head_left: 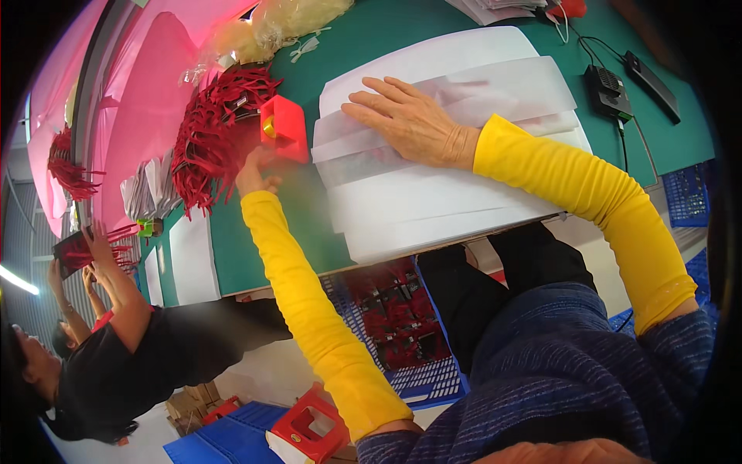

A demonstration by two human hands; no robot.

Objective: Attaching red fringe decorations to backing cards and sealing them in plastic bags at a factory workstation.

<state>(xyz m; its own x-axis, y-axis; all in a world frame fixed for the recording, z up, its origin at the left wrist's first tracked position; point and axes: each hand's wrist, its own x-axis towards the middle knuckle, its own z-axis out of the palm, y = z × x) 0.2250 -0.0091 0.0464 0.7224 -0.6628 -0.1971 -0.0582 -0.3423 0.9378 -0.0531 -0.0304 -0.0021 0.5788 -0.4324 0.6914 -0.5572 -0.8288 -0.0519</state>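
My right hand [410, 120] lies flat, fingers stretched out, on a translucent sheet [533, 81]. That sheet is laid across a stack of large white paper [464, 216] on the green table. Further left, my left hand [259, 174] is beside a red tape dispenser [291, 135] with a yellow roll in it. Its index finger and thumb are apart, and I see nothing held between them; the fingers are slightly blurred, and whether they touch the dispenser is unclear. A heap of dark red straps [209, 139] lies just past this hand.
Clear plastic bags [286, 27] lie at the table's far left. A black corded device [608, 91] and a black bar [653, 87] sit at right. Below the table edge stands a blue crate [402, 340] of red straps. A co-worker [131, 363] handles red straps at left.
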